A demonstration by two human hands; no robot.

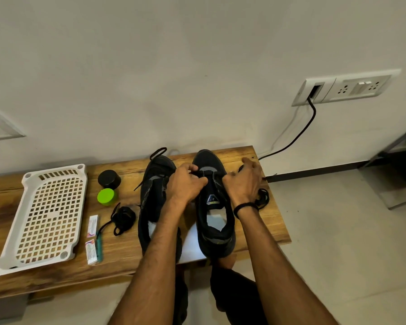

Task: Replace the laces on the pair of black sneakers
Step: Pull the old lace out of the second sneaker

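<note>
1. Head view. Right sneaker (211,202): black, grey toe panel. It stands on a white sheet (191,242) near the right end of the wooden table (256,221), heel at 6 o'clock and toe at 12.
2. Left sneaker (152,191): black, just beside the first at its 9 o'clock and parallel to it, partly hidden by the left forearm. Its own lace (158,152) loops past the toe at 12 o'clock.
3. Working lace (195,172): thin, black, at the right sneaker's toe-end eyelets.
4. Left hand (188,184): over the right sneaker's forefoot, fingers curled, thumb and fingertips pinching the working lace.
5. Right hand (244,181): at the same forefoot's 3 o'clock, fingers curled, pinching a dark lace strand (240,168). I cannot tell whether it belongs to the working lace. There is a black band (244,207) on the wrist.
6. Lace bundle (261,199): black, on the table, partly behind the right wrist.
7. Coiled lace (123,219): black, at the left sneaker's 9 o'clock.
8. Black jar (109,178) and green jar (107,196): touching, at the left sneaker's 10 o'clock.
9. Two packets (93,226), with a teal tool (100,247) beside them: at its 8 o'clock.
10. White perforated tray (45,219): farthest out, at 9 o'clock.
11. Socket plate (342,87): on the wall at 2 o'clock, with a black cable (300,134) running down from it.
</note>
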